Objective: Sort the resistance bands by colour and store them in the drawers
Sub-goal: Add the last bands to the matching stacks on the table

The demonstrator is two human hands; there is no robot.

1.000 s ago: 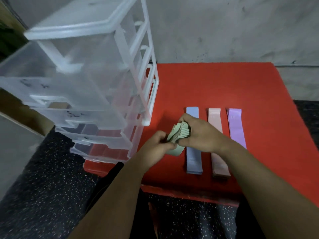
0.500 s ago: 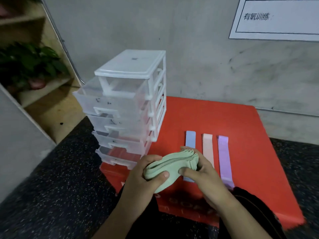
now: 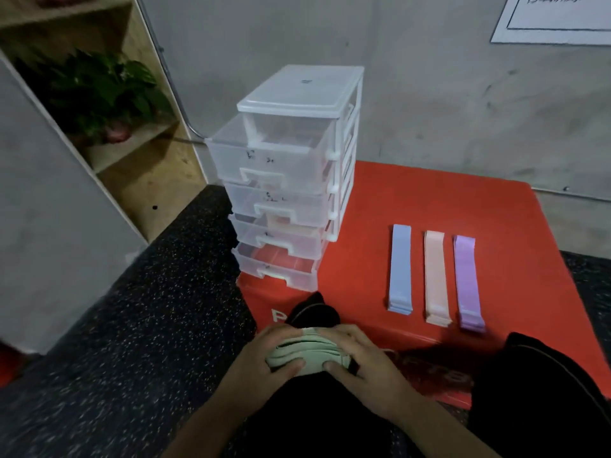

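We hold the folded bundle of green bands over our lap, at the near edge of the red padded box. The left grip is curled round its left end, thumb pressing on the near side. The right grip is curled round the right end, fingers over the top. Neither is spread.

On the box, right of us and well apart from our hands, three flat stacks lie side by side but not touching: blue bands, pink bands and purple bands.

The clear drawer unit stands at the far left of the box, its four drawers pulled out toward us. The top drawer looks empty. The lower ones show a reddish tint, and we cannot tell whether that is contents or the box behind.

We judge the sorting by colour done, four groups in all. Storing seems hardly begun: the green bundle is next for a drawer, then the three stacks.
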